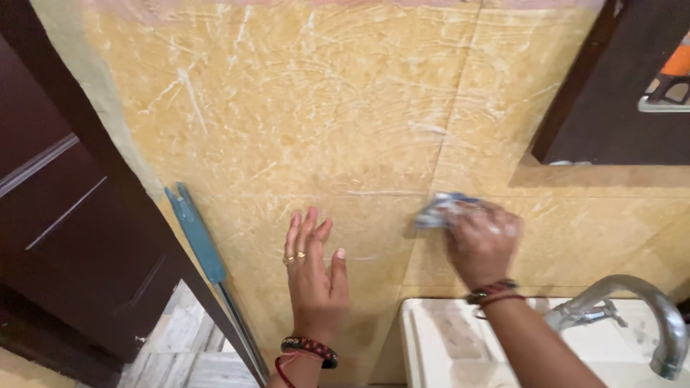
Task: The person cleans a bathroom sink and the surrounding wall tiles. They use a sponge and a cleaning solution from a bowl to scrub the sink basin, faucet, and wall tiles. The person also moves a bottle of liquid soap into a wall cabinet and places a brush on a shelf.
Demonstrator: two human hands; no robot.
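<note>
Right hand (483,241): your grip is closed on a soapy cloth (440,210), pressed to the yellow wall tile (323,115) above the basin (431,338). Left hand (314,262) lies flat and open on the tile, holding nothing, well left of the cloth. Risk: the wet, streaked tile could let your bracing palm slide. A blue-handled tool (198,233) leans by the door frame.

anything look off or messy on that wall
Yes: the yellow tiled wall is streaked with whitish soapy smears, thickest at upper left. The right hand presses a foamy blue-white cloth against it; the left hand lies flat on the tile. No damage is visible.
</note>
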